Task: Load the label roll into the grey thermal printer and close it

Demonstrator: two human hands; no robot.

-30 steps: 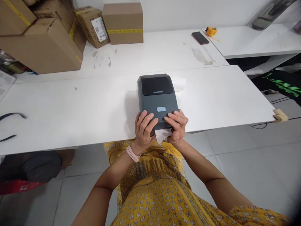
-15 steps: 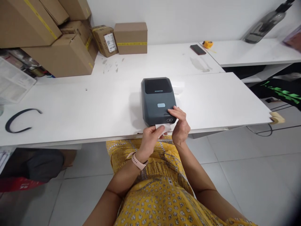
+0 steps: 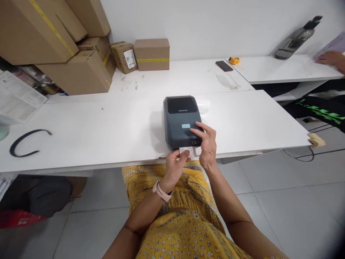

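A dark grey label printer (image 3: 176, 126) stands at the front edge of the white table, with a pale button on its top. White label paper (image 3: 184, 149) sticks out of its front, below the lid. My left hand (image 3: 174, 167) pinches this paper between thumb and fingers. My right hand (image 3: 208, 149) lies on the printer's front right corner, index and middle fingers stretched apart over the lid. Beside its palm shows a small white piece of paper (image 3: 198, 151); whether it joins the label paper I cannot tell.
A clear roll (image 3: 204, 106) lies behind the printer's right side. Cardboard boxes (image 3: 81, 73) are stacked at the back left, near a black headband (image 3: 25, 133). A phone (image 3: 224, 66), tape measure (image 3: 234, 60) and bottle (image 3: 295, 39) are at the back right, where another person's hand (image 3: 332, 59) rests.
My right hand's fingers have spread and shifted up over the lid, and a white piece of paper now shows by its palm. The left hand keeps its pinch. Another person's hand has come into view.
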